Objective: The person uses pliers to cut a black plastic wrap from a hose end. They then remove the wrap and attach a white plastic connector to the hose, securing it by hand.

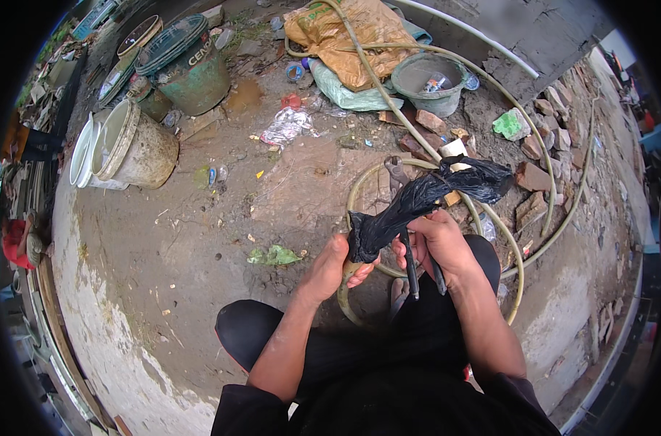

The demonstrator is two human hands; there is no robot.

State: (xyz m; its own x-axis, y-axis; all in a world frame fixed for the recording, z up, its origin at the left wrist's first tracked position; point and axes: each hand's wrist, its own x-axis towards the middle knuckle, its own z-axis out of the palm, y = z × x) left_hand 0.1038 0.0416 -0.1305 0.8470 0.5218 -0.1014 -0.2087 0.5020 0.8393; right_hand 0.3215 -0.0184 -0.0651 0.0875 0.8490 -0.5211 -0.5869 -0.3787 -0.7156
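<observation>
My left hand (pixel 323 270) is closed around a yellowish hose (pixel 351 272), just below where black plastic sheeting (pixel 403 207) is wrapped about it. The crumpled plastic runs to the upper right and ends in a loose bunch. My right hand (pixel 444 243) grips pincers (pixel 410 270) below the wrap, fingers bent around the dark handles. Their worn metal head (pixel 396 173) shows beyond the plastic, so the middle of the tool is covered. Whether the right fingers also pinch the plastic, I cannot tell.
Loops of hose (pixel 520 272) lie around my knees and run right. Dirty buckets (pixel 145 149) stand at the far left. A grey-green basin (pixel 432 102) sits beside orange sacking (pixel 356 54). Broken bricks (pixel 534 178) are heaped at right; litter dots the muddy ground.
</observation>
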